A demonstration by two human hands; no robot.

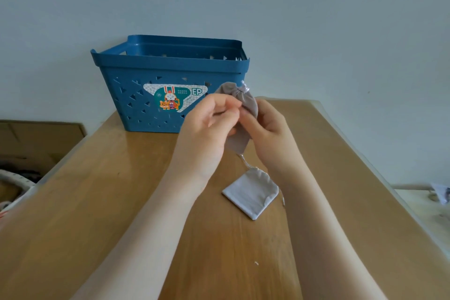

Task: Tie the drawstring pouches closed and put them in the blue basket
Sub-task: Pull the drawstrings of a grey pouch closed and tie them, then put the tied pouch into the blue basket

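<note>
Now both hands, left hand (pixel 207 124) and right hand (pixel 267 126), pinch the grey pouch (pixel 247 102), maybe tying it; the white pouch (pixel 250 193) waits mid-table, the basket (pixel 170 68) looks empty.

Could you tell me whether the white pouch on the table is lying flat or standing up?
Lying flat: the white pouch rests spread on the table, untouched by either hand.
</note>
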